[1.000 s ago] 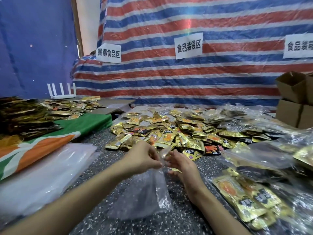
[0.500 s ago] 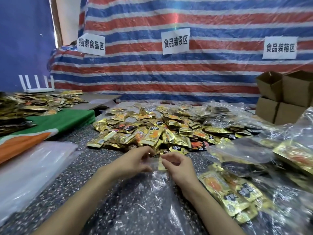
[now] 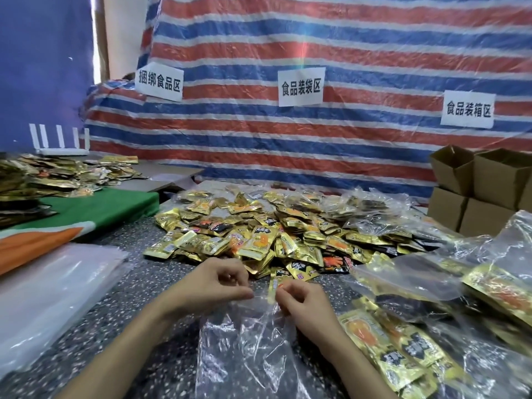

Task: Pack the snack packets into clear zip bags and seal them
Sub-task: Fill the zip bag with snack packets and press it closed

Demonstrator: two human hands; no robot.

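A clear zip bag [image 3: 244,341] lies crumpled on the speckled table in front of me. My left hand [image 3: 213,283] pinches the left side of its top edge. My right hand [image 3: 302,303] pinches the right side of that edge, a short gap apart from the left. A heap of gold and black snack packets [image 3: 273,237] lies just beyond both hands. One gold packet [image 3: 277,279] sits right behind the bag's mouth, between my hands.
Filled clear bags of packets [image 3: 417,326] crowd the right side. A stack of flat clear bags [image 3: 51,292] lies at left, beside a green and orange cloth [image 3: 86,214] carrying more packets. Cardboard boxes [image 3: 483,185] stand at back right, against a striped tarp.
The bag has come down from being held up to lying on the table. My hands have drawn slightly apart along its top edge, and the view has swung left.
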